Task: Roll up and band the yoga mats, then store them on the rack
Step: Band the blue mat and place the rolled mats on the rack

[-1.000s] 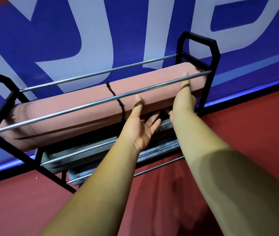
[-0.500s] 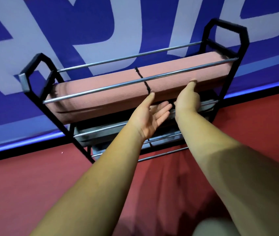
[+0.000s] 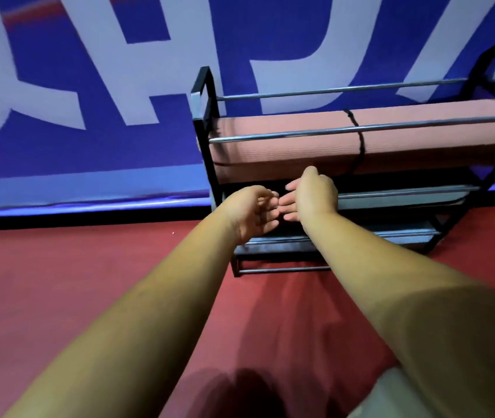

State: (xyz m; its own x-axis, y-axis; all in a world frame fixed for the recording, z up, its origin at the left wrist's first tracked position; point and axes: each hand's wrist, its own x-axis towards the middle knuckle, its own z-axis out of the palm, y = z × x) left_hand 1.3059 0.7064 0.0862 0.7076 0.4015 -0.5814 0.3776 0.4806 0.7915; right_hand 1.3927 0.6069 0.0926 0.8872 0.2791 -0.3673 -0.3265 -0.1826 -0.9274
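Note:
A rolled pink yoga mat (image 3: 294, 149) lies across the top tier of a black rack (image 3: 207, 140) with chrome rails, tied around its middle by a black band (image 3: 361, 146). Grey rolled mats (image 3: 391, 200) fill the lower tiers. My left hand (image 3: 255, 212) and my right hand (image 3: 315, 194) hover just below the pink mat, in front of the rack. Both hold nothing, with fingers loosely spread and fingertips close together. Neither hand touches the pink mat.
The rack stands against a blue wall banner (image 3: 119, 86) with large white letters. Red floor (image 3: 59, 282) spreads in front and to the left. A pale object (image 3: 391, 396) shows at the bottom right edge.
Both hands have come off the pink mat and drawn back and down, toward each other. The view has swung left, so the rack now sits at the right.

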